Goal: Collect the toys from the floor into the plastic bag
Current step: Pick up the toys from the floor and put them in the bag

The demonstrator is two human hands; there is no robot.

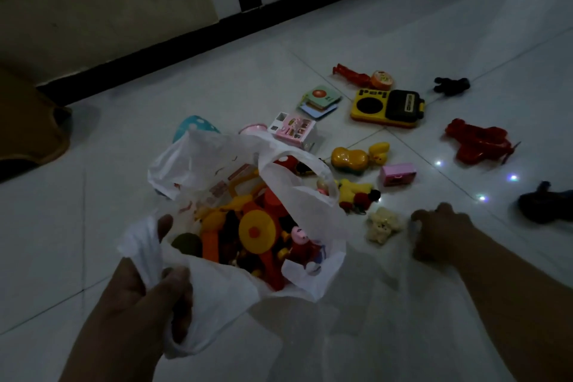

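White and thin, the plastic bag (217, 282) hung limp but partly full of toys from the left hand (139, 304) pinching its rim, while the right hand (440, 232) curled empty on the floor (93, 211) beside a small cream plush (383, 225), likely soft, light, easily pinched by its body

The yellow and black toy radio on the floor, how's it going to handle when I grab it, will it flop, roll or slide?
The toy radio looks like hard moulded plastic, so probably stiff, not floppy. It lies flat and boxy, so it is unlikely to roll. On the glossy tile floor it may slide if nudged. It is wider than the small toys, so it likely needs a wide grip.
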